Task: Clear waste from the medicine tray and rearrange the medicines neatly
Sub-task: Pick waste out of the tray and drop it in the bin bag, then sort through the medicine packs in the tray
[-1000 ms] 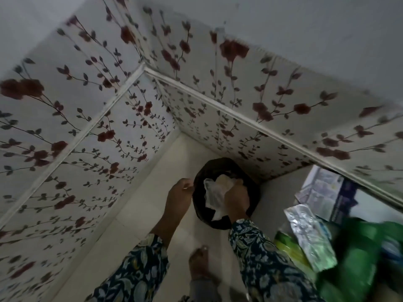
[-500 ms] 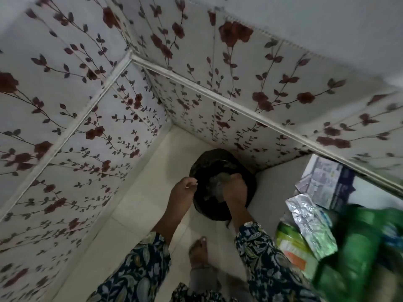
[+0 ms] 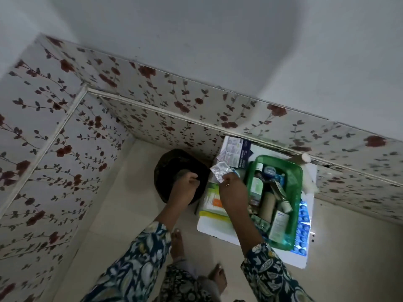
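Our right hand (image 3: 231,190) pinches a crumpled silver blister strip (image 3: 220,174) by its lower edge, fingertips closed on the foil, just left of the green medicine tray (image 3: 294,192). Our left hand (image 3: 184,186) is curled into a loose fist over the mouth of the black-lined waste bin (image 3: 168,168); whether anything sits inside the fist we cannot tell. The tray rests on a white tabletop (image 3: 220,227) and holds a jumble of medicines: a green-labelled syrup bottle (image 3: 256,188), a tan cardboard tube (image 3: 267,207), a white bottle (image 3: 278,224) and a small blue-lidded jar (image 3: 269,171). Blue blister packs (image 3: 304,225) lie beside the tray's right wall. Folded leaflets and a carton (image 3: 236,152) lie behind it against the floral wall (image 3: 152,118). The bin's contents are too dark to make out.
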